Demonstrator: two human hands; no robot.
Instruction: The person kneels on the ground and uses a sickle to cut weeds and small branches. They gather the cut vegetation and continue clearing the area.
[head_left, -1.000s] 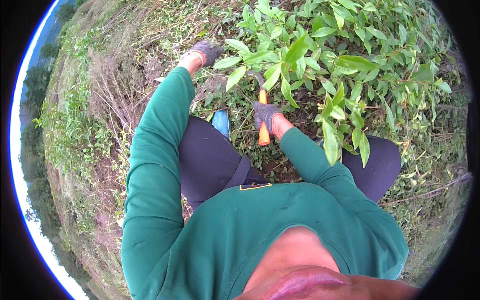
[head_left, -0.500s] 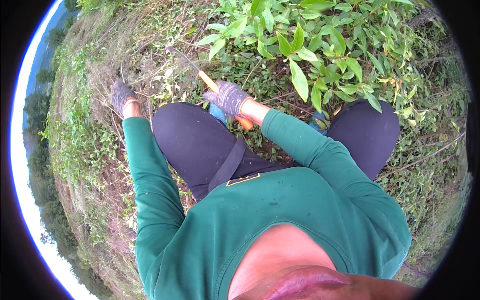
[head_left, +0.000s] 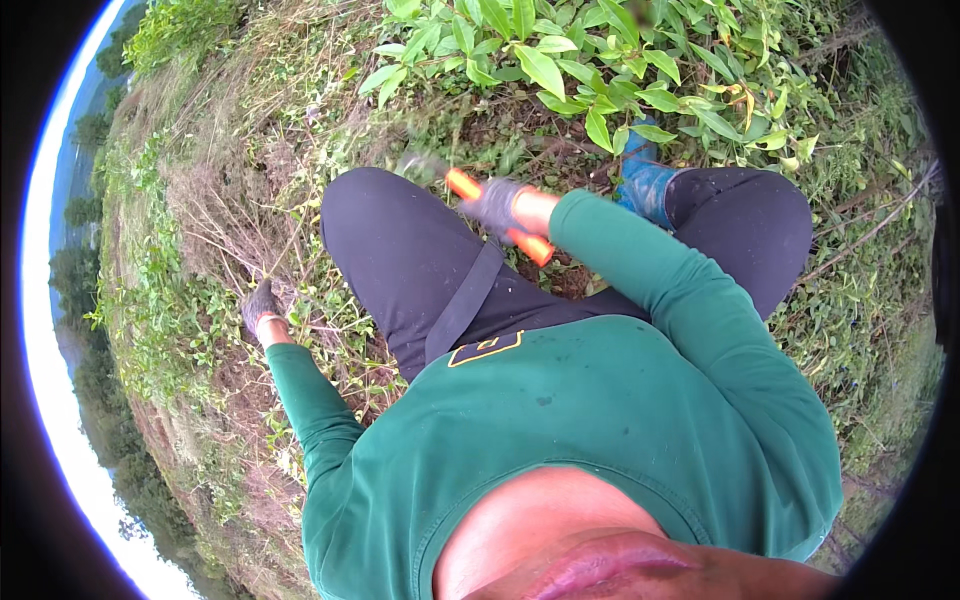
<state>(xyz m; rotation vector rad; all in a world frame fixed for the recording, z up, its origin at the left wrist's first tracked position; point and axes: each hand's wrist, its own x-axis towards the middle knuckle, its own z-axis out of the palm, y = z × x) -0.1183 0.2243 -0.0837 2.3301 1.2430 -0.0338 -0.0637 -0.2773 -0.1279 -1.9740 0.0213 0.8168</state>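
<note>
My right hand [head_left: 497,205], in a dark glove, is shut on the orange handle of a cutting tool [head_left: 500,214], held above my left thigh. The tool's blade end [head_left: 422,166] is blurred and points up-left toward the soil. My left hand [head_left: 260,305], also gloved, reaches out to the left and is closed among dry stems and weeds [head_left: 300,300] on the ground; whether it grips a stem is hard to tell. Both arms wear green sleeves, and I squat in dark trousers.
A leafy green shrub [head_left: 560,60] grows ahead at the top. A blue boot [head_left: 645,180] stands at its base beside my right knee. Dry grass and low weeds [head_left: 170,280] cover the slope to the left, with twigs [head_left: 870,230] on the right.
My left hand has swung from the shrub down to the weeds at the left. My right hand has brought the tool from the shrub's base to above my left thigh.
</note>
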